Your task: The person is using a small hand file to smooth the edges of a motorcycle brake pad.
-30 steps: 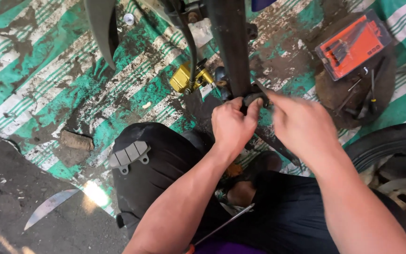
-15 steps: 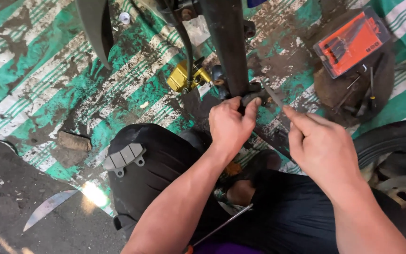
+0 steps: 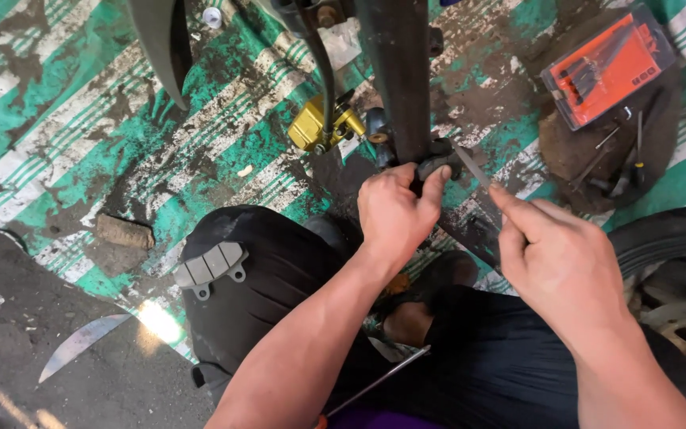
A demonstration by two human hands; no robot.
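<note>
From the head camera I look down at my two hands above a green and white striped mat (image 3: 57,119) that is very dirty. My left hand (image 3: 395,214) is closed around a small dark bracket (image 3: 438,163) at the bottom of a black fork leg (image 3: 395,71), with the thumb and fingers pressing on it from both sides. My right hand (image 3: 553,258) holds a thin flat metal blade (image 3: 470,165) in a narrow pinch between thumb and forefinger; the tip of the blade touches the bracket, just beside my left fingertips. The bracket stays near the middle of the mat, close to its near edge.

Just to the left of the fork leg a gold brake caliper (image 3: 323,125) hangs on a black hose (image 3: 323,71). On my left knee lies a grey brake pad (image 3: 210,268). Toward the far right corner of the mat there is an orange tool case (image 3: 605,67), with a few small tools (image 3: 621,159) near it on a dark cloth. A tyre (image 3: 668,238) shows at the right edge, and a brown stone (image 3: 123,232) lies near the left edge of the mat.
</note>
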